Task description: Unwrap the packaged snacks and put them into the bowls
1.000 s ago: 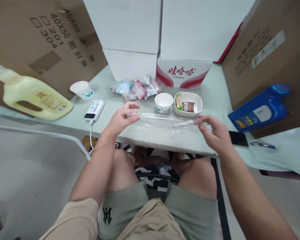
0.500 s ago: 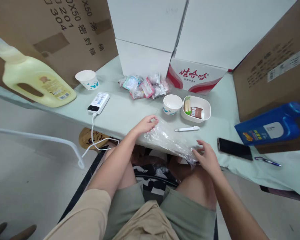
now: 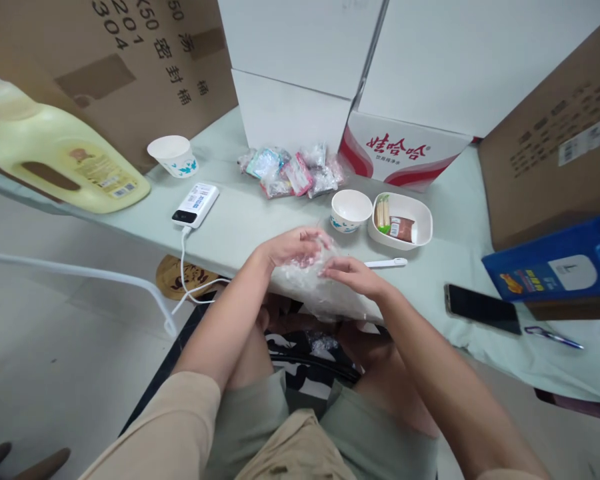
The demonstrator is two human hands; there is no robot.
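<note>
My left hand (image 3: 291, 247) and my right hand (image 3: 353, 275) meet over a crumpled clear plastic bag (image 3: 314, 288) at the near edge of the pale green table (image 3: 250, 223). Both hands have their fingers curled onto the bag, gathering it together. Just beyond my right hand lies a small white stick-shaped tool (image 3: 386, 263). Farther back stand a small white paper bowl (image 3: 351, 209) and a white tray (image 3: 401, 221) holding sticks and a brown packet.
A pile of small packets (image 3: 293, 173) lies near the white boxes. A power bank (image 3: 195, 204) with a cable, a paper cup (image 3: 173, 155) and a yellow jug (image 3: 55, 160) sit at left. A black phone (image 3: 483, 309), a pen (image 3: 553, 337) and a blue jug (image 3: 555, 267) are right.
The bag was stretched flat between my two hands a second ago. My right hand has since swung in to the left hand, bunching the bag into a crumpled heap. The white tool now lies uncovered.
</note>
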